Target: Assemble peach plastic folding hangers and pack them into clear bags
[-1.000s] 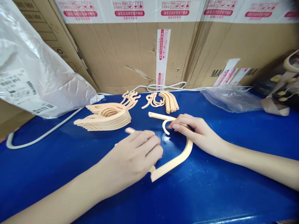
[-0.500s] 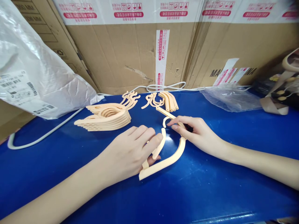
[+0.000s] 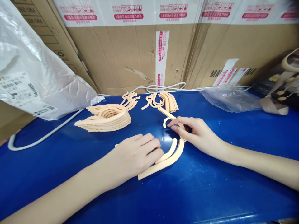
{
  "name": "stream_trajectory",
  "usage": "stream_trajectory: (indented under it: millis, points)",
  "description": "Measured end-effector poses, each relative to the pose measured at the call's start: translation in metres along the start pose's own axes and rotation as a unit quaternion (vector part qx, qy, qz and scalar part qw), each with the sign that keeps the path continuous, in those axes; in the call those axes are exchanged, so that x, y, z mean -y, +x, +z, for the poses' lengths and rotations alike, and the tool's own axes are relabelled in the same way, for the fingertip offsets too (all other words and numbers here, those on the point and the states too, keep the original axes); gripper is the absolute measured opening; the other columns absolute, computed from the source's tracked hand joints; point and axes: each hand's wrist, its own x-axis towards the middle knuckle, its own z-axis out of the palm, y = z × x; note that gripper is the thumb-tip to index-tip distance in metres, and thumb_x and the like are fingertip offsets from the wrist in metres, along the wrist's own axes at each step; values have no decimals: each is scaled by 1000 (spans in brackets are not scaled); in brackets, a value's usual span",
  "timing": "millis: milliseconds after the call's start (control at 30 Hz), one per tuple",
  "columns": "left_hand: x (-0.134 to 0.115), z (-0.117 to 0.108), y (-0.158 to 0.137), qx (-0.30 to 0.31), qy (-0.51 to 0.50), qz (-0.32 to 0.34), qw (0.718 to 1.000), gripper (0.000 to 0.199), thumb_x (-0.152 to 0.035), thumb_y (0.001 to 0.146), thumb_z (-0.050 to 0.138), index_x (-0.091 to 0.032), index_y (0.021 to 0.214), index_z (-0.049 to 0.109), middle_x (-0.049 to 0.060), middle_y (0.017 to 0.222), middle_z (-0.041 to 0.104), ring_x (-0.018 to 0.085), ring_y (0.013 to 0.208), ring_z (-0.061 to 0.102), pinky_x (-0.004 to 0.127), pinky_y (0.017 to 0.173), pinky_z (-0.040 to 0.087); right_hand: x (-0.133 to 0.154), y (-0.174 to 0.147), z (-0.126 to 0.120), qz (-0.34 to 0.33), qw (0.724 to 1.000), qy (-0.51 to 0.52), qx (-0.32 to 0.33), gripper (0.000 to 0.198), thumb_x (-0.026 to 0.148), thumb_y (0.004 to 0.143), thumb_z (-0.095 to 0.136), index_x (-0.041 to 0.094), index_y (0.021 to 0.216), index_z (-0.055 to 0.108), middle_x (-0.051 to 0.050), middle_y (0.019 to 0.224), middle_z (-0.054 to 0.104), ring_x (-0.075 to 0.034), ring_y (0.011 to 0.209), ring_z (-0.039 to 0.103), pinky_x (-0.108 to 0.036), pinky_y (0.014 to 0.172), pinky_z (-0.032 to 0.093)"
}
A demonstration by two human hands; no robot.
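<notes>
A cream plastic folding hanger (image 3: 173, 160) lies unfolded on the blue table, one curved arm toward me and a straighter bar pointing away. My right hand (image 3: 196, 132) pinches it near the middle, beside its small hook (image 3: 165, 122). My left hand (image 3: 136, 154) is closed over the near arm, palm down. A short curved strip of it shows past the fingers; the fingertips and what lies under the palm are hidden. Behind my left hand sits a neat stack of folded hangers (image 3: 109, 119), their hooks fanned at the back.
More cream pieces with hooks (image 3: 170, 102) lie behind the hanger. A white cable (image 3: 46, 137) runs along the back and left. Cardboard boxes (image 3: 121, 56) wall off the rear. A silver mailer bag (image 3: 44, 77) leans at left; a clear plastic bag (image 3: 230, 98) and a dark bag (image 3: 283, 84) lie at right.
The inner curved strip under my left hand has swung down and right, now lying close along the near arm. My left hand has turned flatter over it. My right hand has hardly moved.
</notes>
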Motion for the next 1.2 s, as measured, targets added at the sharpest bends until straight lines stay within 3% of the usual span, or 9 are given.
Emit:
stream_trajectory:
  millis: [133, 267, 367, 500, 700, 867, 1067, 1200]
  points:
    - [-1, -3, 1, 3, -28, -11, 1000, 26, -7, 96, 38, -15, 92, 62, 6, 99, 64, 19, 88, 57, 30, 73, 48, -1, 0, 1, -10, 1000, -24, -8, 19, 30, 95, 51, 21, 99, 67, 6, 58, 51, -10, 53, 45, -25, 58, 34]
    - [-3, -8, 1, 4, -118, -44, 992, 31, -1, 90, 36, -16, 93, 63, 4, 99, 65, 18, 90, 56, 31, 77, 47, 0, -1, 1, -37, 996, -80, -7, 19, 30, 96, 50, 23, 99, 67, 4, 67, 62, -13, 62, 53, -28, 67, 36]
    - [-7, -10, 1, -4, -167, -59, 984, 15, -19, 89, 49, -16, 93, 63, 5, 98, 64, 20, 91, 56, 35, 80, 46, 1, -2, 0, -72, 991, -115, 1, 20, 29, 98, 47, 23, 100, 66, 1, 76, 66, -14, 70, 57, -31, 72, 36]
    - [-8, -10, 1, 15, -124, -45, 991, 25, -38, 89, 56, -15, 98, 62, 7, 105, 63, 25, 95, 56, 39, 77, 46, 3, -4, 0, -128, 982, -129, 44, 21, 25, 98, 43, 18, 97, 63, -4, 81, 65, -17, 75, 55, -31, 71, 38]
    - [-8, -10, 1, -5, -47, -41, 998, 31, -30, 94, 49, -14, 120, 57, 9, 116, 63, 26, 103, 56, 39, 85, 44, 6, -6, 1, -220, 958, -149, 109, 26, 25, 100, 37, 17, 88, 58, -3, 75, 55, -15, 69, 46, -27, 64, 36]
    - [-8, -6, 1, -9, -19, -20, 1000, 23, -22, 97, 46, -15, 111, 62, 4, 106, 68, 23, 97, 57, 38, 86, 42, 8, -5, -1, -261, 940, -153, 158, 26, 26, 101, 36, 18, 88, 57, -1, 75, 49, -14, 66, 43, -27, 62, 34]
    - [-9, -3, -2, 1, -8, 8, 1000, 18, -13, 92, 52, -15, 106, 62, 4, 101, 67, 24, 95, 56, 38, 85, 41, 8, -7, -1, -249, 953, -102, 137, 18, 34, 100, 42, 18, 97, 50, -4, 92, 55, -14, 74, 48, -26, 66, 40]
    - [-14, -3, -2, 2, -32, 22, 999, 19, -11, 92, 52, -13, 108, 62, 4, 100, 67, 23, 96, 56, 38, 83, 42, 8, -7, -1, -166, 980, -1, 112, 26, 44, 100, 40, 19, 99, 47, -2, 88, 56, -13, 70, 50, -27, 66, 42]
